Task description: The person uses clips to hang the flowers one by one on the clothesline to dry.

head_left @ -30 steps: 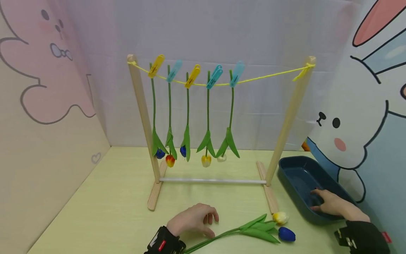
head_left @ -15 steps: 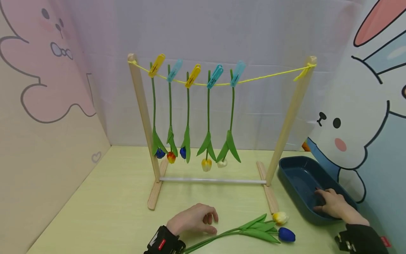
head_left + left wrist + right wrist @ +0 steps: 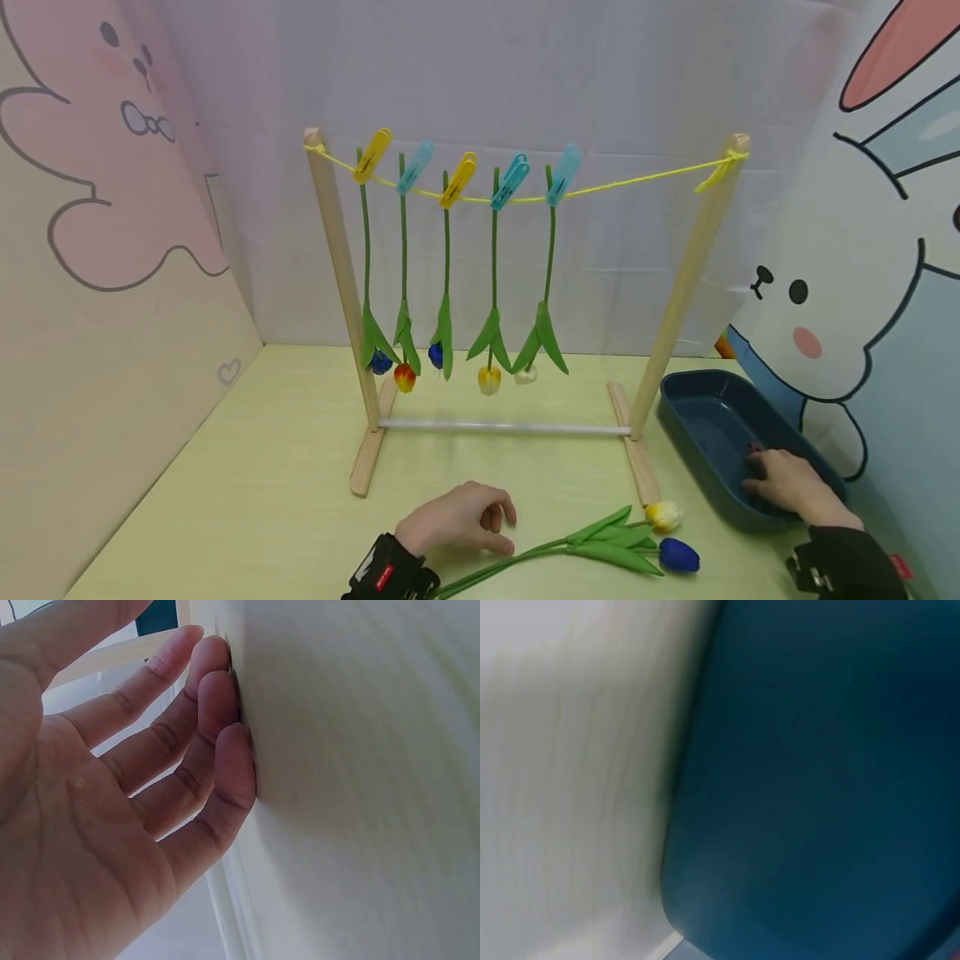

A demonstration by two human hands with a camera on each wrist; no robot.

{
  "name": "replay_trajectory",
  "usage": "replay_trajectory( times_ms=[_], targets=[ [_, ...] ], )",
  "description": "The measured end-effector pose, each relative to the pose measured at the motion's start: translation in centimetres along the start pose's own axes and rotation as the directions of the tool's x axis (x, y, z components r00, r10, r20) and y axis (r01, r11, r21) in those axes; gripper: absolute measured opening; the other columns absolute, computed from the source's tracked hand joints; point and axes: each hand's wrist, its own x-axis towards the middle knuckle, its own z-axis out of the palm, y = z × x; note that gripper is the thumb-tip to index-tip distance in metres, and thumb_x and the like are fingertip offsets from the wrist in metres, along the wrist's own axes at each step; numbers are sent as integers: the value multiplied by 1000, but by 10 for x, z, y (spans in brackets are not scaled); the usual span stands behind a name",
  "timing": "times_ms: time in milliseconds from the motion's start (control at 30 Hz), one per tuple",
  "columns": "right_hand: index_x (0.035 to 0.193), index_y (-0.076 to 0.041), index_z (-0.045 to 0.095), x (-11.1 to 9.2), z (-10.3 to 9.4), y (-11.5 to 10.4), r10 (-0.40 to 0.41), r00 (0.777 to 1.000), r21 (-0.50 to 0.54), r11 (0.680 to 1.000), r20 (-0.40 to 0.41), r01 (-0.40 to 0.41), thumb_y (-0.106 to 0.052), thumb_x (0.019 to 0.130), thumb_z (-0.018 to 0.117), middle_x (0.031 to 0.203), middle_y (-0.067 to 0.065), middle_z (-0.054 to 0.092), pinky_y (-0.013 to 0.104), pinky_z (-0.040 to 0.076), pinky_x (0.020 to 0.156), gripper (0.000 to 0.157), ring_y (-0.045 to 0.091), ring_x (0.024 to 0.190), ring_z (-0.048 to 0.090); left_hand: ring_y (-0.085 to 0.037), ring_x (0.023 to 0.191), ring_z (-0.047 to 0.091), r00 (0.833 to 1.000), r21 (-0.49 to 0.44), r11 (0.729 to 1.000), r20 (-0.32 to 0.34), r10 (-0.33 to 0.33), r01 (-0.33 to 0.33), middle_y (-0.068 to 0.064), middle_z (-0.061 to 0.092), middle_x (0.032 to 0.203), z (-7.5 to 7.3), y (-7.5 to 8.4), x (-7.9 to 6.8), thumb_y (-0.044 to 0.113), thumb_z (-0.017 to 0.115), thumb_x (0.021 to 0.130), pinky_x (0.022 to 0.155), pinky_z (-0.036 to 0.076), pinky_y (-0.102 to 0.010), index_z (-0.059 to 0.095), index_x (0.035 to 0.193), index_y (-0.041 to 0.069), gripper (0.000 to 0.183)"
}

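Note:
My left hand (image 3: 459, 518) rests on the table, fingers loosely bent and fingertips touching the surface; the left wrist view shows its palm (image 3: 82, 832) holding nothing. Beside it lie tulips with green stems (image 3: 525, 557), one with a blue bloom (image 3: 678, 555) and one with a yellow-white bloom (image 3: 663, 516). My right hand (image 3: 787, 483) reaches down into a dark blue basin (image 3: 678, 385), its fingers bent near the bottom. A small reddish thing (image 3: 753, 447) shows at its fingertips; whether they pinch it is hidden. The right wrist view shows mostly the basin's outer wall (image 3: 802, 787).
A wooden frame (image 3: 686, 275) carries a yellow string (image 3: 637, 178). Several tulips (image 3: 489, 380) hang from it head down, clipped by yellow clothespins (image 3: 458, 180) and blue clothespins (image 3: 511, 181). A white rod (image 3: 502, 427) joins the frame's feet. Bunny-printed panels (image 3: 840, 333) flank the table.
In the basin, my right hand has shifted slightly and its thumb and fingers have drawn closer together. The hanging tulips sway a little. My left hand has stayed put.

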Motion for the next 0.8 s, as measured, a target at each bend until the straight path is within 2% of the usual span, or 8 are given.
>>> replay_trajectory(
  times_ms=[233, 400, 467, 633, 700, 800],
  targets=[
    [105, 9, 70, 0, -5, -3, 98, 995, 83, 992, 13, -98, -16, 87, 75, 105, 33, 67, 63, 50, 80, 32, 53, 99, 62, 3, 63, 47, 1000, 28, 1000, -14, -2, 2, 13, 54, 71, 1, 1, 0, 24, 82, 85, 65, 40, -15, 70, 99, 13, 21],
    [92, 2, 69, -2, -9, -6, 127, 991, 118, 986, -36, -122, -5, 88, 69, 97, 27, 68, 60, 48, 77, 8, 46, 91, 63, 2, 63, 47, 1000, 34, 999, -15, -20, 20, 12, 54, 71, 1, 4, -1, 23, 82, 85, 65, 40, -15, 69, 98, 14, 21],
    [90, 0, 66, -4, -9, -8, 130, 989, 126, 985, -66, -121, -1, 88, 64, 94, 24, 66, 58, 47, 75, 3, 41, 86, 62, 2, 63, 47, 1000, 31, 999, -14, -27, 28, 12, 54, 70, 1, 5, -1, 23, 82, 85, 64, 40, -15, 69, 98, 14, 21],
    [89, 0, 60, -7, -8, -10, 127, 974, 138, 985, -189, -102, 3, 84, 58, 85, 18, 62, 57, 45, 70, 6, 33, 76, 57, 1, 62, 46, 999, 23, 999, -10, -37, 37, 12, 54, 70, 2, 4, 0, 23, 82, 85, 64, 38, -15, 69, 98, 14, 20],
    [92, 4, 56, -8, -7, -10, 125, 960, 143, 985, -250, -91, 4, 83, 60, 83, 20, 61, 59, 44, 69, 10, 36, 76, 58, 1, 63, 46, 999, 25, 999, -10, -35, 35, 13, 53, 70, 3, 3, 0, 24, 82, 85, 64, 39, -15, 69, 98, 14, 20],
    [102, 12, 52, -9, -6, -10, 146, 942, 163, 982, -303, -100, 2, 86, 62, 88, 30, 60, 63, 43, 72, 21, 45, 80, 59, 1, 63, 46, 999, 24, 999, -9, -32, 32, 13, 53, 70, 3, 3, 0, 24, 82, 85, 64, 39, -15, 69, 98, 14, 21]
  ],
)
